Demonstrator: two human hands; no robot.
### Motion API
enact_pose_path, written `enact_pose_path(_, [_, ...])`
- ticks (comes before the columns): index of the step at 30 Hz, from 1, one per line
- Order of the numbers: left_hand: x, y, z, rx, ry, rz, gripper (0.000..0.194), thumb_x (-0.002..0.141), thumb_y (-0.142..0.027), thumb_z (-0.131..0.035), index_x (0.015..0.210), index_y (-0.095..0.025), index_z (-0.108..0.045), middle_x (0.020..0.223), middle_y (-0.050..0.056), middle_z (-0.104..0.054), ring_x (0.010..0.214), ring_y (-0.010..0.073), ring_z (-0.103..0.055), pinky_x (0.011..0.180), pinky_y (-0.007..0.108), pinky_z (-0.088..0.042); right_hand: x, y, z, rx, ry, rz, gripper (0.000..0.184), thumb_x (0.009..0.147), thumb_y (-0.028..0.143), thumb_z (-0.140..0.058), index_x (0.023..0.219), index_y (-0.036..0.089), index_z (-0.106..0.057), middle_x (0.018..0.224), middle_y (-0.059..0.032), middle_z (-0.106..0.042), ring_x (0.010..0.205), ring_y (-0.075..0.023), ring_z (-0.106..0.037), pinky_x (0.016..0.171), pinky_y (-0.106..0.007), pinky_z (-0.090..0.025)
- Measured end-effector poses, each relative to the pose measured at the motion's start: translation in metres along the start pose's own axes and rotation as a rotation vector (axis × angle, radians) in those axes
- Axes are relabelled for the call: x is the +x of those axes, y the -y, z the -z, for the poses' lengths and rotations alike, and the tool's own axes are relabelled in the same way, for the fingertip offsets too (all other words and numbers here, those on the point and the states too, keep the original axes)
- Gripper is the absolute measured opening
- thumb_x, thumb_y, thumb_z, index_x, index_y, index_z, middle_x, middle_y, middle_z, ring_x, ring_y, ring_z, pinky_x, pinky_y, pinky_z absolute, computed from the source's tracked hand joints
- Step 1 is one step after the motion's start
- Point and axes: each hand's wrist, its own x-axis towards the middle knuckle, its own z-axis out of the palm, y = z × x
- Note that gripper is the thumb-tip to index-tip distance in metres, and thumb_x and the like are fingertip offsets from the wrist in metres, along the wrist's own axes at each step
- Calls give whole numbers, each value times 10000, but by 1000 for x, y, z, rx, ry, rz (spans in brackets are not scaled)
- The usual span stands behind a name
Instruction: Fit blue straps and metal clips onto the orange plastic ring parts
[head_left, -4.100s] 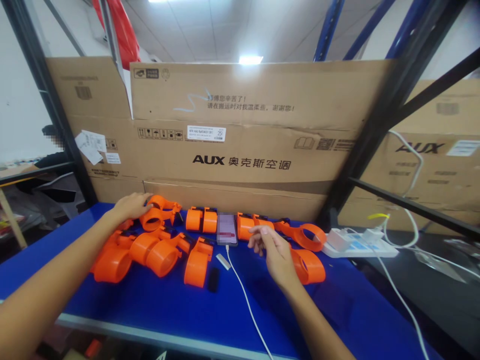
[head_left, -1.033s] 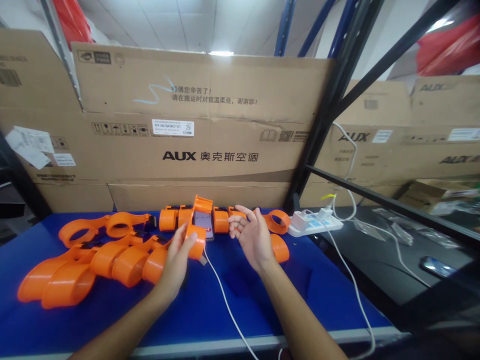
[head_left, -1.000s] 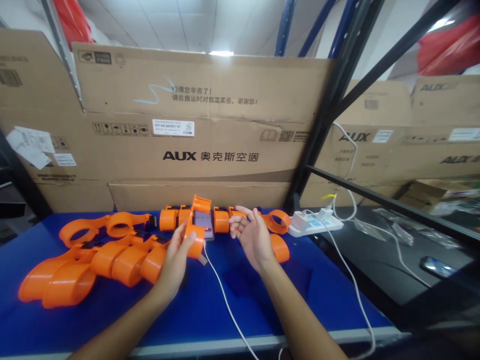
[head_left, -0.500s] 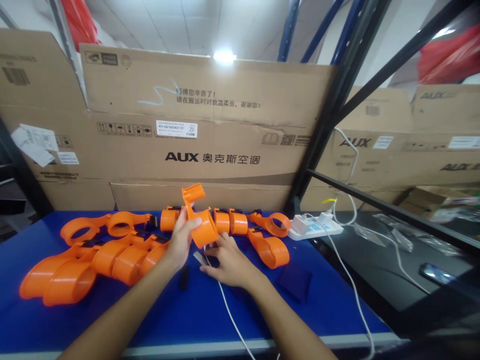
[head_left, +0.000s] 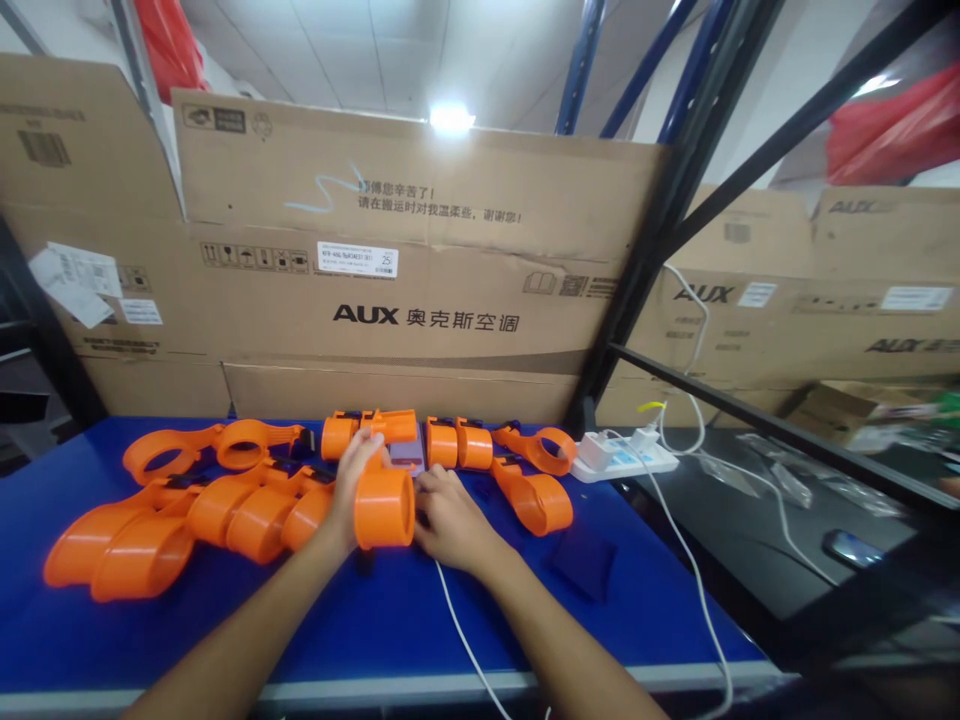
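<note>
My left hand (head_left: 352, 482) is closed around an orange plastic holder (head_left: 384, 508), which has a round ring at the near end and a smaller clip-like part at its far end. Close against the ring's right rim is my right hand (head_left: 454, 520), fingers curled. A white cable (head_left: 459, 622) runs from beneath that hand to the table's front edge; its upper end is hidden. Behind the held ring lies a flat lilac-grey piece (head_left: 407, 455), partly covered. Similar orange holders (head_left: 255, 520) with black parts lie on both sides of my hands.
The blue tabletop (head_left: 300, 640) carries a dark blue pouch (head_left: 583, 562) at right. A white power strip (head_left: 626, 455) with plugs sits at the right edge by a black rack post (head_left: 637, 300). Large cardboard (head_left: 450, 370) stands along the back. A phone (head_left: 859, 548) lies on the dark surface at right.
The orange holder has turned and come down and left in my left hand. My right hand's thumb has drawn in, and the grey piece beside it is no longer visible there.
</note>
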Motion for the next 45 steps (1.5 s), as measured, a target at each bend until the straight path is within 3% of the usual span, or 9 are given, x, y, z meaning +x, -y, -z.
enact_pose_path(3, [0, 3, 1, 25, -10, -12, 383, 726, -471, -774, 756, -219, -487, 567, -77, -526, 462, 85, -475, 523, 224, -428, 1, -2, 0, 107, -89, -76, 77, 876, 199, -611, 818, 186, -660, 885, -63, -650, 856, -209, -544, 780, -327, -408])
enact_pose_path(6, [-1, 3, 1, 52, -25, -25, 367, 733, -474, -770, 843, -231, -518, 563, -80, -539, 453, 96, -489, 511, 223, -417, 1, -8, 0, 337, -274, -220, 71, 864, 196, -596, 798, 204, -620, 804, -33, -671, 755, -195, -600, 713, -305, -445])
enact_pose_path(11, [-6, 1, -3, 109, -40, -41, 381, 735, -497, -766, 902, -215, -572, 545, -61, -557, 467, 116, -515, 519, 227, -418, 2, -21, 10, 838, -628, -351, 173, 900, 379, -622, 846, 215, -615, 726, -12, -680, 635, -182, -619, 591, -285, -474])
enact_pose_path(15, [-13, 5, -7, 138, -10, -37, 422, 757, -512, -757, 1009, -214, -596, 553, -47, -590, 480, 113, -511, 533, 217, -413, 3, -28, 21, 1023, -777, -391, 277, 850, 457, -721, 964, 207, -689, 696, -7, -661, 599, -158, -565, 534, -264, -437])
enact_pose_path(23, [-15, 9, -6, 159, 63, -37, 404, 776, -488, -752, 1033, -210, -612, 556, -29, -600, 501, 137, -550, 543, 239, -422, 3, -22, 28, 1134, -721, -343, 330, 803, 375, -787, 1082, 211, -720, 780, -16, -696, 651, -148, -582, 627, -281, -491])
enact_pose_path(32, [-14, 17, -1, 109, 118, -6, 448, 794, -507, -741, 1086, -222, -556, 574, -33, -613, 497, 128, -541, 514, 223, -393, 0, -24, 26, 1129, -718, -369, 286, 826, 394, -756, 1022, 188, -717, 664, 6, -655, 500, -108, -479, 473, -236, -366])
enact_pose_path(45, [-13, 16, -4, 81, 98, -24, 535, 766, -535, -762, 1113, -202, -527, 537, -42, -611, 495, 129, -572, 515, 206, -404, 3, -23, 26, 1153, -673, -358, 402, 817, 472, -754, 1095, 195, -663, 732, -13, -690, 501, -132, -606, 419, -226, -438])
